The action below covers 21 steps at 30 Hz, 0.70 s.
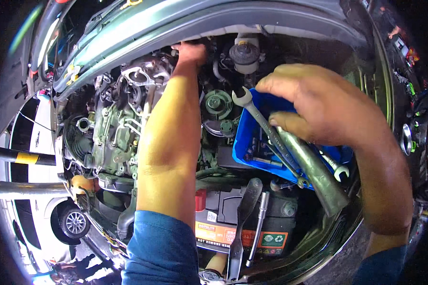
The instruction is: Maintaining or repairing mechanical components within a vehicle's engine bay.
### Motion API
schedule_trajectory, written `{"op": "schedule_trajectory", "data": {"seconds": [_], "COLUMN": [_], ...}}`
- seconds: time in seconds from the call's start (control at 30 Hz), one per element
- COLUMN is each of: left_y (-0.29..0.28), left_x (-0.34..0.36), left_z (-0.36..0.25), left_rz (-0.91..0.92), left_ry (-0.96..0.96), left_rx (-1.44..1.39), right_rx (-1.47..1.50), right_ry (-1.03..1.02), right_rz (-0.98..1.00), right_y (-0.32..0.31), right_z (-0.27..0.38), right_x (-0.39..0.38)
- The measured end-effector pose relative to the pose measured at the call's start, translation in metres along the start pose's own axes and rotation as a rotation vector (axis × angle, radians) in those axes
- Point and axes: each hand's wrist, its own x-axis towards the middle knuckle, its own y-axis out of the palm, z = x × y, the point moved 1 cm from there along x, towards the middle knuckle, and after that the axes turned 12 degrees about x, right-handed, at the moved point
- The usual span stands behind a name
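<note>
My left arm reaches to the back of the engine bay, where my left hand (191, 52) is beneath the rear edge of the bay. Most of its fingers are hidden, so I cannot tell what it touches. Above a blue plastic bin (242, 137) hovers my right hand (314, 102), thumb and fingers apart in a curve with nothing seen between them. An open-ended wrench (257, 114) lies slanted across the bin. Beside it rests a thick metal tube (314, 171), its upper end close to my right thumb. Another wrench (337, 168) and several small parts lie in the bin.
A car battery (223, 204) sits in front of the bin, with a flat metal bar (245, 213) and a slim socket tool (259, 228) lying across it. The engine (114, 128) fills the left side. A fluid reservoir (245, 57) stands at the back.
</note>
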Motion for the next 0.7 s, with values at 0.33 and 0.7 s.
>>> {"op": "schedule_trajectory", "data": {"seconds": [0.33, 0.7], "left_y": [-0.015, -0.021], "left_x": [-0.004, 0.004], "left_z": [-0.002, -0.005], "left_rz": [-0.057, -0.013], "left_ry": [-0.079, -0.088], "left_rx": [0.007, 0.086], "right_rx": [-0.019, -0.098], "right_ry": [0.015, 0.024], "right_rz": [0.0, -0.019], "right_y": [0.001, 0.003], "right_z": [0.002, 0.004], "right_x": [-0.001, -0.001]}}
